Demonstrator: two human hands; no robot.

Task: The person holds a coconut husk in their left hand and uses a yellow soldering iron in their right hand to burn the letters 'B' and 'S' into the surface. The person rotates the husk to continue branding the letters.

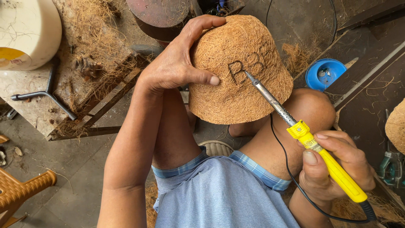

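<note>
Down between the knees: coir pot (240,69), upturned, base uppermost, propped on the right knee (310,112). Left hand (177,63) clamped over its upper left side, fingers curled across the base rim, thumb pressed flat on the fibre wall. Dark burnt marks on the facing wall, just right of that thumb. Right hand (333,166) closed around the yellow handle of a soldering iron (303,135), thumb and fingers pinching it pen-fashion, metal tip touching the pot at the burnt marks. Black cord (291,177) trailing from the handle's end and looping back under the wrist, across the thigh. Blue shorts (223,190) at the lower middle. Blue lid (325,74) on the dark planks just right of the pot. Loose coconut fibre (93,46) heaped on the bench at upper left, beside a cream container (27,31). Orange plastic chair (19,190) at the lower left corner. Second coir pot (396,124) cut off by the right edge.
</note>
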